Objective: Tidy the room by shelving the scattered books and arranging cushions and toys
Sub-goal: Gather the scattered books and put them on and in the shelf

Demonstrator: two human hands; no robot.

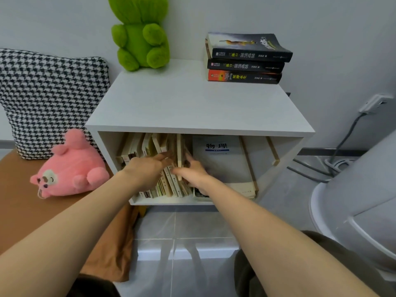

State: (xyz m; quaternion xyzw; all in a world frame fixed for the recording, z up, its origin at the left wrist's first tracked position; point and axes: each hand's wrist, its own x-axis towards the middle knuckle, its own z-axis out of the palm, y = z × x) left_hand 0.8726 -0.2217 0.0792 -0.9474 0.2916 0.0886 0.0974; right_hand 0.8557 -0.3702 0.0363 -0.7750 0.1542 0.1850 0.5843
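Two bare forearms reach forward over the grey tiled floor (182, 228), with a brown cloth (111, 243) hanging down at the left. Both arms reach into the open front of a white shelf cabinet (192, 103).

The left grip (147, 168) is open. Its fingers are stretched fairly straight, and their tips rest on a row of books (169, 187) that stand leaning in the left half of the compartment. The right grip (194, 172) is just beside it. It pinches a thin book (179, 146) that stands upright in the middle of the row, with the thumb across the near edge and the fingers on the right side. This area is motion-blurred, so the finer finger positions are unclear. The two grips are close together, one on each side of the thin book. Just right of the right grip, a large white book (216, 151) with a blue bar on its cover leans in the compartment.

Left of the cabinet, a pink plush toy (72, 168) lies on its side on the brown-covered surface. Behind it a houndstooth cushion (49, 93) is propped upright.

On the cabinet top, a green plush toy (139, 39) sits against the wall at the back left. A stack of three books (246, 58) lies flat at the back right, well apart from both grips. At the far right are a white rounded container (353, 189) and a wall socket (372, 103) with a cable hanging from it.
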